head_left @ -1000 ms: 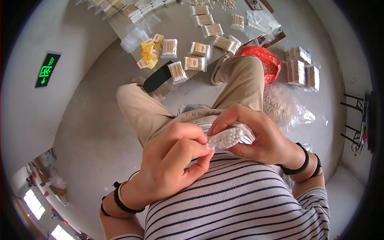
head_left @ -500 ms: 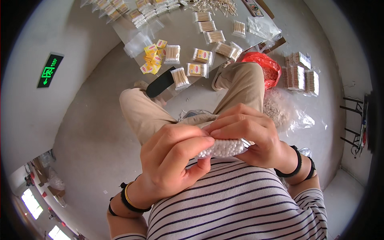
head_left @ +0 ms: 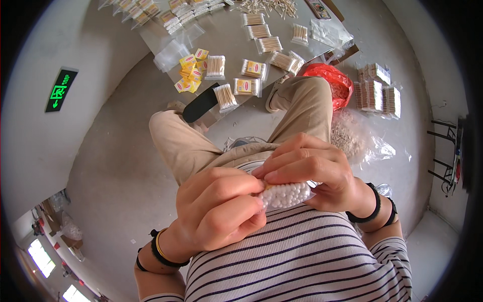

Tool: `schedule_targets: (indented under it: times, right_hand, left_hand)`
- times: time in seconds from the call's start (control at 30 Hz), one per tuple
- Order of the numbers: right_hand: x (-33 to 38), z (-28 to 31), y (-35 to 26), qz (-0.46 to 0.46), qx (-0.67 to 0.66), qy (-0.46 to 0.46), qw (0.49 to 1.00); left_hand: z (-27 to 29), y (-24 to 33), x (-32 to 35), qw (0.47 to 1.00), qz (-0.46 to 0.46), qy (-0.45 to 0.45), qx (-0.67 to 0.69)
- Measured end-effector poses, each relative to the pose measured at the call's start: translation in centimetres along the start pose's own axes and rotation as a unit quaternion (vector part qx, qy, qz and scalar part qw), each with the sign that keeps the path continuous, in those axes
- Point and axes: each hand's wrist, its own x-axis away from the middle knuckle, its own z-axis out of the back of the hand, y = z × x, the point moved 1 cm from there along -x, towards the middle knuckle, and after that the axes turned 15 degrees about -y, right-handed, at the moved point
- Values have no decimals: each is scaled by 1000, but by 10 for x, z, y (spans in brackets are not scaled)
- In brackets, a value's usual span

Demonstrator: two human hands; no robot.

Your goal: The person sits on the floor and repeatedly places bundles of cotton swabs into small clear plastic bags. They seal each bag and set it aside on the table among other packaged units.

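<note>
Close to my striped shirt, a clear bag of cotton swabs [head_left: 288, 195] is held between both hands, its rows of white tips facing up toward me. My left hand [head_left: 217, 204] pinches the bag's left end with thumb and curled fingers. Across the top edge lie the fingers of my right hand [head_left: 313, 168], while its thumb side grips the right end. A bit of yellow shows at the bag's upper edge by the fingertips. The rest of the bag is hidden behind my hands.
On the table [head_left: 221, 38] ahead are filled swab bags [head_left: 269, 44], yellow cards [head_left: 190, 73], empty clear bags [head_left: 173, 54] and loose swabs [head_left: 269, 7]. A red bag [head_left: 329, 83] stands by my right knee, near stacked swab packs [head_left: 371, 95] and a clear sack [head_left: 349, 138].
The swab bag has tilted and shifted slightly right, so more white tips show. My left thumb and fingers have curled in closer around its left end.
</note>
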Motion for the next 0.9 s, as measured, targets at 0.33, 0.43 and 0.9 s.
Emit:
schedule_targets:
  times: [0.33, 0.43, 0.9]
  right_hand:
    - [-3, 0, 1, 7, 14, 0, 1000]
    - [-3, 0, 1, 11, 16, -4, 1000]
    - [-4, 0, -1, -27, -20, -4, 999]
  left_hand:
    - [9, -1, 2, 998, -17, -59, -13]
    - [10, 0, 1, 998, -14, -63, -17]
    - [5, -4, 6, 994, 37, 6, 100]
